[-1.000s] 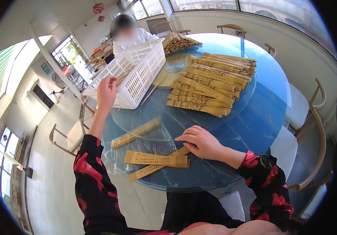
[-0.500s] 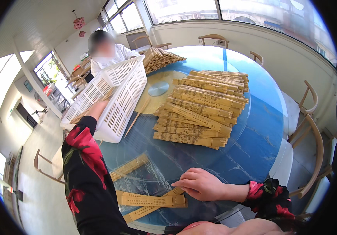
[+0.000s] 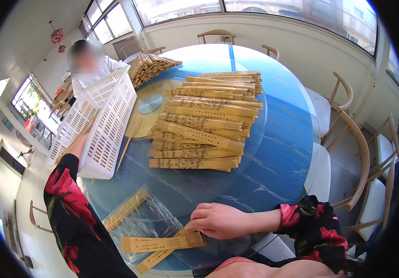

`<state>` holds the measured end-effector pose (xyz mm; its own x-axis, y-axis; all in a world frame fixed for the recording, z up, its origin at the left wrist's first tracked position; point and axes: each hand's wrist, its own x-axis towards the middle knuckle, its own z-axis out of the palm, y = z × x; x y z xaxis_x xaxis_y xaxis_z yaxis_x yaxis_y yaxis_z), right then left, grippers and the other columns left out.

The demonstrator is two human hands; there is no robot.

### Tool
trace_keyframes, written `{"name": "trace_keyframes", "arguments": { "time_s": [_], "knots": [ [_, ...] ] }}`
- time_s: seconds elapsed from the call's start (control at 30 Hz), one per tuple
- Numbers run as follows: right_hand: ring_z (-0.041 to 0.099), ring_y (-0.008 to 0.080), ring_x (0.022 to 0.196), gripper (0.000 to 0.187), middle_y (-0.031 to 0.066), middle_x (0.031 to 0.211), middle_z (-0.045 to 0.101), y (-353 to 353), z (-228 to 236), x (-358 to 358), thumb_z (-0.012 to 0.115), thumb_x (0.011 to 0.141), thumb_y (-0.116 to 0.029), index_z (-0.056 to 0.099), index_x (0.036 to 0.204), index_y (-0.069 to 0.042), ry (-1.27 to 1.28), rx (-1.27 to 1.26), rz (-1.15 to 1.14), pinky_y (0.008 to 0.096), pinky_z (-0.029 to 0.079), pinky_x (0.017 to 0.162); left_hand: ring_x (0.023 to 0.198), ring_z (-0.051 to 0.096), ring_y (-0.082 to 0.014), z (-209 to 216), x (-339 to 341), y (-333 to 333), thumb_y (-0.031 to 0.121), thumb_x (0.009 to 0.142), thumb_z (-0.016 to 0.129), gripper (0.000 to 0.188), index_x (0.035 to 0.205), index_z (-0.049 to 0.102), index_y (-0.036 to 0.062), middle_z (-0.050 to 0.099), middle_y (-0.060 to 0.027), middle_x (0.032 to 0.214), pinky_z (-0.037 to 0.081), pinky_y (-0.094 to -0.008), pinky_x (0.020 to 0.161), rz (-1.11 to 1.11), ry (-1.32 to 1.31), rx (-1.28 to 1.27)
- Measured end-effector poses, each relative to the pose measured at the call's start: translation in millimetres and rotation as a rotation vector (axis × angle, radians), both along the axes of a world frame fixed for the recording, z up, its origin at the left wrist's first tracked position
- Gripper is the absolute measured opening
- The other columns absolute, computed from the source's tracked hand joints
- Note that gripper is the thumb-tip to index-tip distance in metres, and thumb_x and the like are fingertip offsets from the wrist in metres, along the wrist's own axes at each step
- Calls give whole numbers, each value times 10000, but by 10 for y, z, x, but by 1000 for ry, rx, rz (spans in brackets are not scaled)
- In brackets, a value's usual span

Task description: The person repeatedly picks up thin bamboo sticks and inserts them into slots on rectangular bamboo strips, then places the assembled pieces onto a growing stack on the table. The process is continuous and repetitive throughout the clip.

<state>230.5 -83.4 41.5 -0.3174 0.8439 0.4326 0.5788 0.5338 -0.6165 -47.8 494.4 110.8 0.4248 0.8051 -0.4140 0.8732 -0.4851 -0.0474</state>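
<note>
The person's left hand is down inside the white slatted plastic basket, among thin wooden sticks. Its fingers are hidden from me behind the basket's wall, so I can't tell whether they grip anything. To reach in well, I'd keep the wrist off the rim, take the sticks near their middle and lift them straight up rather than drag them over the slats. The right hand should be light, as the printed paper sleeves look easy to crease.

That hand rests low over the blue table, fingers curled inward, fingertips at the far right end of the diagonal sleeve; whether they pinch it I can't make out. The crossed sleeves lie to its left, next to clear plastic film. The sticks in the basket lie right beside the left hand, slanting past its wrist.
</note>
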Motion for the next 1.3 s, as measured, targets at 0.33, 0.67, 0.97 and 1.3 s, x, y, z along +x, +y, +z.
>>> {"name": "trace_keyframes", "arguments": {
  "time_s": [0.33, 0.67, 0.97, 1.3],
  "knots": [
    [587, 313, 1056, 178, 96, 1018, 624, 2, -134, -50, 654, 917, -100, 687, 1087, -59, -5, -26, 17, 430, 526, 873, 644, 628, -194, 215, 350, -24, 308, 932, 721, 273, 981, 733, 40, 684, -73, 795, 504, -349, 577, -37, 112, 62],
    [606, 304, 993, 167, 76, 940, 645, 54, -40, 2, 645, 911, -65, 715, 1062, -80, -23, 68, 1, 408, 532, 859, 570, 597, -180, 1121, 676, -619, 334, 939, 718, 294, 974, 728, 43, 662, -58, 749, 484, -348, 514, -15, 138, 223],
    [639, 314, 987, 158, 76, 929, 695, 160, -32, -83, 634, 944, -102, 752, 1050, -110, -27, 43, -57, 434, 538, 858, 762, 688, -267, 1499, -197, -1524, 412, 987, 631, 371, 1043, 719, 55, 728, -116, 902, 546, -425, 691, -2, -64, 513],
    [662, 334, 1033, 201, 107, 1036, 740, 185, -96, -60, 591, 961, -116, 750, 1082, -96, -84, 58, -99, 460, 534, 897, 790, 684, -399, 213, 104, -3786, 380, 1020, 616, 343, 969, 569, 44, 683, -176, 809, 527, -509, 680, -249, -378, 880]
  ]
}}
